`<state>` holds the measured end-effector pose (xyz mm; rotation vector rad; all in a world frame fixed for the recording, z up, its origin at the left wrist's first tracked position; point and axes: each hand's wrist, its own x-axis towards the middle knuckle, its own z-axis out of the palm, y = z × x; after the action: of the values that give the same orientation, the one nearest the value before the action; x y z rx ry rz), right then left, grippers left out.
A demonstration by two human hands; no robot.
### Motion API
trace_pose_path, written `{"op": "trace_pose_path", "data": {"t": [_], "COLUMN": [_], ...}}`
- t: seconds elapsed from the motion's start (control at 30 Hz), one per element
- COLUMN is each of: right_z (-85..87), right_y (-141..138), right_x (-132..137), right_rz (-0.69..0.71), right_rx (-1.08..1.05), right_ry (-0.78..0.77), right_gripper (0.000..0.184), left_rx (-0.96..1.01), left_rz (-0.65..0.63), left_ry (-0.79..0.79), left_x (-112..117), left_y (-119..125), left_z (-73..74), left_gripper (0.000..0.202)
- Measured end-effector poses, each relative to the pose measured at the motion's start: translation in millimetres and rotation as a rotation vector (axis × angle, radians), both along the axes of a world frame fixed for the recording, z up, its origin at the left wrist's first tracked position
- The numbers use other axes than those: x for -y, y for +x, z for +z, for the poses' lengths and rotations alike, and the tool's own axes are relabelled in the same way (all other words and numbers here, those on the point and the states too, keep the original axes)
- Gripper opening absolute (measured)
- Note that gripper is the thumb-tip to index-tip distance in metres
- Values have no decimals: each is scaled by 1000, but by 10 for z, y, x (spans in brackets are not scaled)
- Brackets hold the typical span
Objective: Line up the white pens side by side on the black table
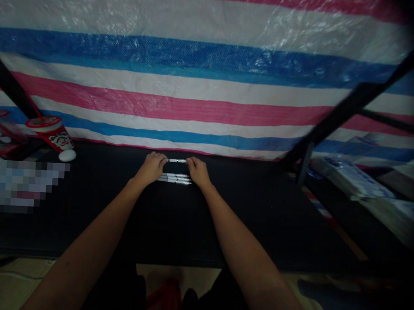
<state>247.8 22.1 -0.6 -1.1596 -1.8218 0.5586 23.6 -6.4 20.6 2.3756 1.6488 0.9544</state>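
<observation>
A slim white pen [176,161] lies crosswise between my two hands, near the back of the black table [259,213]. My left hand [153,166] is closed on its left end, and my right hand [197,170] pinches its right end. Just nearer to me, several similar white-and-clear pens [174,178] lie side by side on the table. Part of their left ends is hidden by my left hand.
A red cup with a straw [53,133] stands tilted in view at the back left, a white egg-shaped object [67,155] beside it. Papers lie at the left edge. Plastic-wrapped packs [355,176] lie right, beyond a dark slanted bar [348,104]. A striped sheet [196,89] hangs behind.
</observation>
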Motion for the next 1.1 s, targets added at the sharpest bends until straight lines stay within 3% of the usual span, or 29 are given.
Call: {"op": "trace_pose_path", "data": {"t": [0.1,0.23,0.33,0.43,0.57,0.67,0.83,0.93,1.1], "right_z": [-24,-54,-50,-29,-6,6,18,29,15], "right_y": [1,-8,-3,0,-17,-14,6,-5,-14], "right_x": [-23,-50,-49,-35,-21,-16,-16,-19,-37], "right_rz": [-4,39,59,30,71,88,76,114,172], "right_rx": [-91,-276,-250,-199,-334,-308,-267,-341,-387], "right_ry": [-81,-80,-69,-114,-150,-148,-208,-221,-214], "right_gripper": [49,34,31,41,38,38,54,47,38], "left_rx": [20,41,65,99,141,193,520,731,867], "left_rz": [-26,-35,-45,-51,-43,-48,-8,32,1], "left_ry": [31,50,50,52,53,52,-31,-99,-158], "left_x": [27,64,64,55,63,74,49,23,6], "left_y": [-31,-13,-4,-8,-19,-24,-23,-28,-36], "left_z": [26,44,44,52,66,67,45,37,2], "left_gripper": [23,22,22,21,19,18,18,26,30]}}
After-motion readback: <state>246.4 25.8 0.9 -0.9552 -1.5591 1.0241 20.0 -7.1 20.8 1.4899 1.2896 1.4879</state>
